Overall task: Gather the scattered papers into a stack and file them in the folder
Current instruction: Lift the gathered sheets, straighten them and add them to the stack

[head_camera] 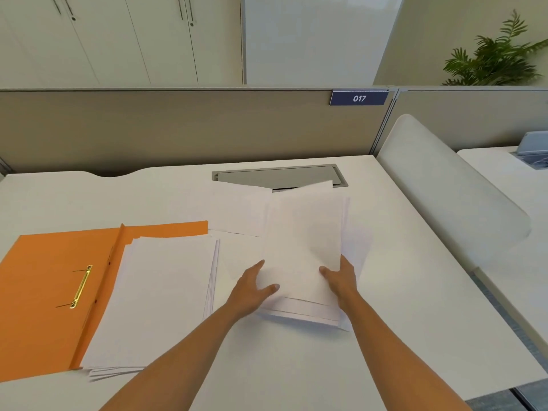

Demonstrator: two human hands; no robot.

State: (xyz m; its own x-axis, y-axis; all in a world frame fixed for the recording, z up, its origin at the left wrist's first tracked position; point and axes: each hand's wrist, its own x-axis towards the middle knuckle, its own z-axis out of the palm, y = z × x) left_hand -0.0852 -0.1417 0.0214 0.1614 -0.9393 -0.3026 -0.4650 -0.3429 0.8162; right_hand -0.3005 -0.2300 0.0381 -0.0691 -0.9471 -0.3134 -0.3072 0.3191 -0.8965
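Note:
An orange folder (41, 280) lies open at the left of the white desk, its gold fastener (80, 287) showing. A pile of white sheets (154, 298) rests on its right flap. To the right, a loose bundle of white papers (302, 247) is lifted and tilted between both hands. My left hand (253, 287) grips its lower left edge, thumb on top. My right hand (341, 277) grips its lower right edge. More loose sheets (237, 209) lie flat on the desk under and behind the bundle.
A grey cable hatch (278, 175) is set in the desk behind the papers. A beige partition with a "017" sign (358, 98) closes off the back. A curved white divider (450, 185) borders the right side, and a plant (498, 54) stands beyond it.

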